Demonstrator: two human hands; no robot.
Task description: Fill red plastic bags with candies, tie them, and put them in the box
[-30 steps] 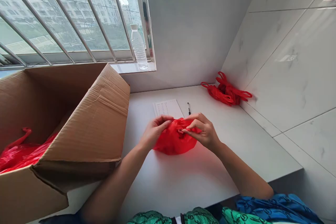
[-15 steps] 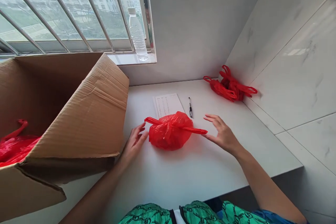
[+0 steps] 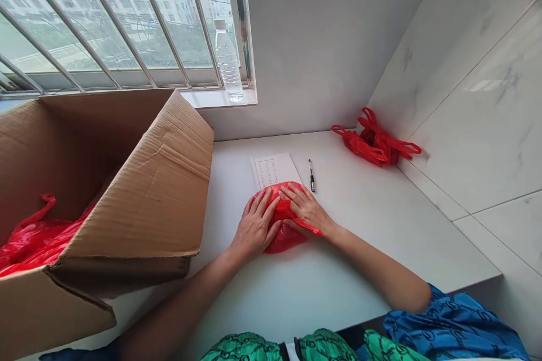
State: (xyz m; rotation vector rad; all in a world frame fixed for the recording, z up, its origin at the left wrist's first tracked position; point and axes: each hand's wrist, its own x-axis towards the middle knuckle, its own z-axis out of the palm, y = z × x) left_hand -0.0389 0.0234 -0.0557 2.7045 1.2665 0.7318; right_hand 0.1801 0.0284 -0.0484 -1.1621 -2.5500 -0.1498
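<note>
A knotted red plastic bag [image 3: 285, 241] sits on the white table, its contents hidden. My left hand [image 3: 254, 227] lies over the bag's left side, fingers stretched out and pressing on the plastic. From the right, my right hand [image 3: 308, 210] rests flat across the top of the bag with its fingers extended. One tied end of the bag sticks out beneath the right palm. Both hands touch the bag and cover much of it. Just behind it lies a printed sheet of paper [image 3: 277, 169], partly covered by the bag.
A large open cardboard box [image 3: 148, 180] stands on the left, with red plastic bags [image 3: 46, 234] inside. A black pen [image 3: 312, 175] lies right of the paper. More red plastic bags [image 3: 376, 144] are heaped in the back corner. A water bottle [image 3: 228, 65] stands on the windowsill.
Both hands have moved inward from either side of the bag and now lie on top of it. The bag looks pressed and partly covered. The view has shifted slightly.
</note>
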